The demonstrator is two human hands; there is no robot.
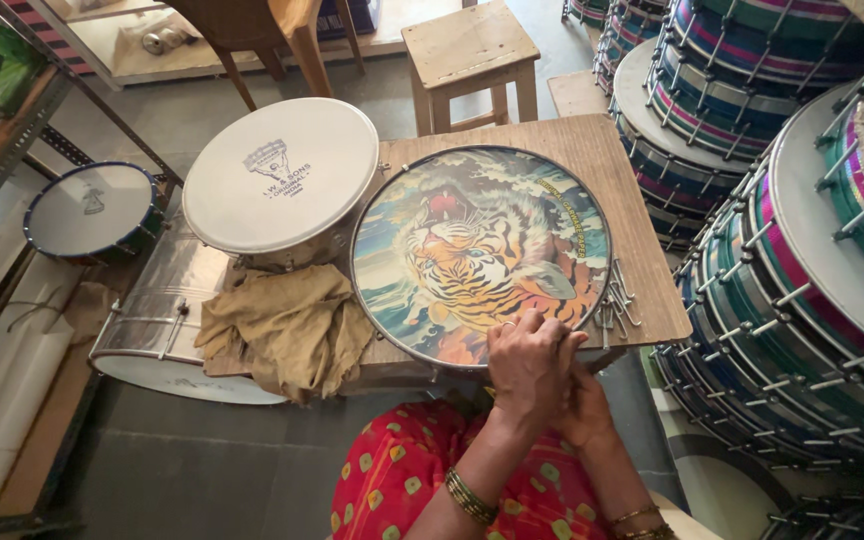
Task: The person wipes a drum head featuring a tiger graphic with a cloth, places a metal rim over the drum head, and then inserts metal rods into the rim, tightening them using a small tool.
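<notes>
A round drum with a tiger picture on its head (467, 250) lies flat on a small wooden table (642, 240). My left hand (524, 362) rests on the drum's near right rim, fingers curled over the metal hoop. Tucked just below and partly under it, my right hand (588, 402) sits against the drum's edge; what its fingers hold is hidden. A bunch of metal tension rods (617, 298) lies on the table right beside both hands. My lap in red patterned cloth (402, 480) is below the table.
A white-headed drum (280, 175) and a crumpled tan cloth (292, 325) sit left of the tiger drum, over a steel drum shell (157, 325). A small blue-rimmed drum (92, 210) lies far left. Stacks of striped drums (782, 250) crowd the right. A wooden stool (470, 50) stands behind.
</notes>
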